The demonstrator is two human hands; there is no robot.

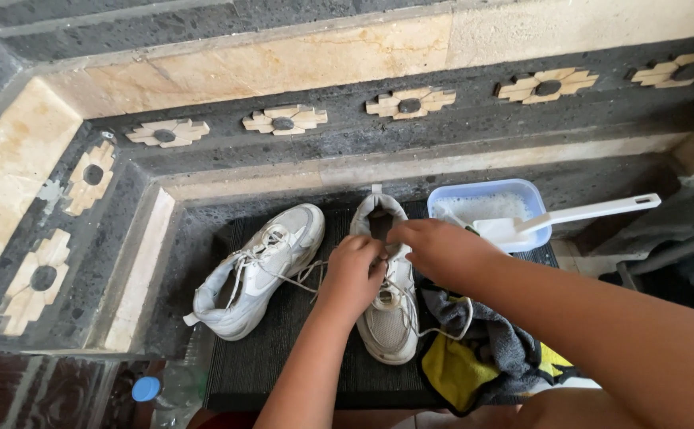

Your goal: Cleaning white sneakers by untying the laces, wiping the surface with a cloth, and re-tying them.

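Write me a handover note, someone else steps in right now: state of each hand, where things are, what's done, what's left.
Left hand and right hand: both on the laces at the tongue of the upright white sneaker, fingers pinching there.
Second sneaker lies tipped on its side to the left, laces loose, on the dark mat.
Blue tub with suds and a white brush behind; grey and yellow cloths at right; a blue-capped bottle stands by the mat.
Done: nothing visibly washed.
Left: laces on both shoes.
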